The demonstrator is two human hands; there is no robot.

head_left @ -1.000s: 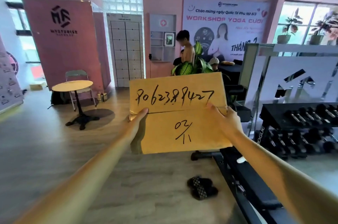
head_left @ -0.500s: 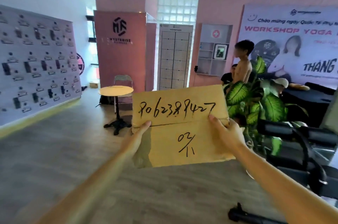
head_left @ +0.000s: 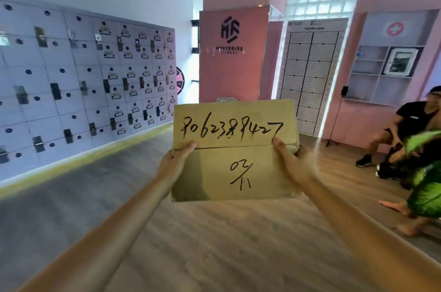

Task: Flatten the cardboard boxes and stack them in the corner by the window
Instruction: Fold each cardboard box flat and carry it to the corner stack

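Across the lower frame, one wood-plank floor [head_left: 214, 244] runs bare from the camera to the far walls, open on the left and middle; along the left wall, one bank of grey lockers [head_left: 83, 81] with a yellow strip at its foot; behind centre, one pink panel [head_left: 232, 53] bearing a dark logo; at the right edge, one seated person [head_left: 403, 132] beside large green leaves [head_left: 424, 191], narrowing that side; at centre, one flattened cardboard box [head_left: 235, 151], held upright in the air above the floor, handwritten digits facing the camera, one fold line crossing it; two hands: left hand [head_left: 174, 163] pinching its left edge, thumb on front; right hand [head_left: 293, 163] pinching its right edge likewise.
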